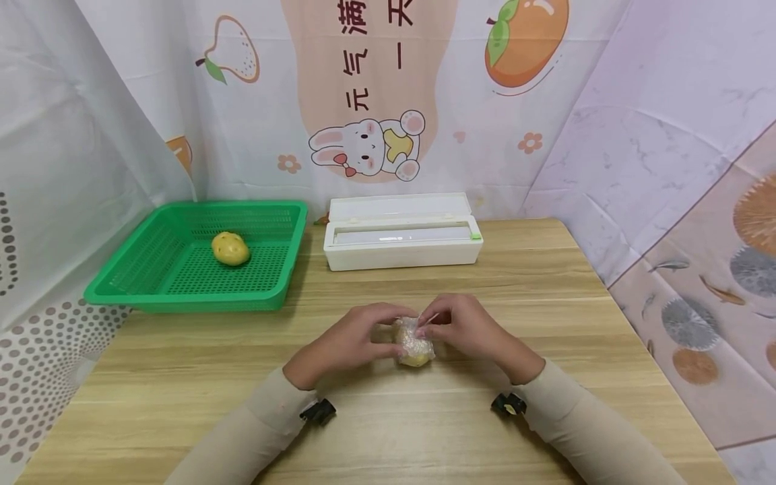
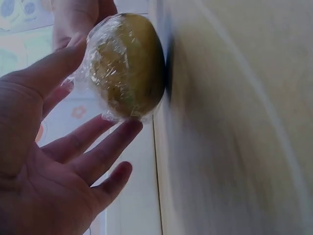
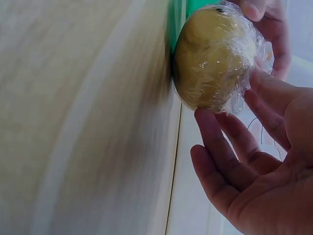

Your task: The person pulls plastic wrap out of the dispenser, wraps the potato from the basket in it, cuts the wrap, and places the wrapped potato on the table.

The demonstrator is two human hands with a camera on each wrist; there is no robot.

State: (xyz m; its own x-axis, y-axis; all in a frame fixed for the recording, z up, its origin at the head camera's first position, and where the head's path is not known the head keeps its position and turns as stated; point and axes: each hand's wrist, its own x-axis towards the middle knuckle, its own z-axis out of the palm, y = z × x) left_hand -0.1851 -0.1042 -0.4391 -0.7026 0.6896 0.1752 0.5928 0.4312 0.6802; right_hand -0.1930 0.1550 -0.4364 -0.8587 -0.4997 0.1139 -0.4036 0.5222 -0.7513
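Note:
A yellow potato (image 1: 415, 361), partly covered in crinkled clear plastic wrap (image 1: 407, 330), rests on the wooden table between the two hands. From the left side, my left hand (image 1: 358, 342) holds the potato, its thumb and fingers spread around it. My right hand (image 1: 465, 329) pinches the plastic wrap over the top with thumb and index finger. In the left wrist view the wrap bunches on the potato's upper side (image 2: 105, 63), while the side near the table looks smoother. Fingertips of the right hand (image 3: 259, 161) touch the potato's edge in the right wrist view.
A green basket (image 1: 182, 299) stands at the back left with another potato (image 1: 230, 249) inside. Behind the hands sits a white cling film box (image 1: 403, 257), its lid raised and a green piece at its right end. A printed curtain (image 1: 254, 155) hangs along the table's back edge.

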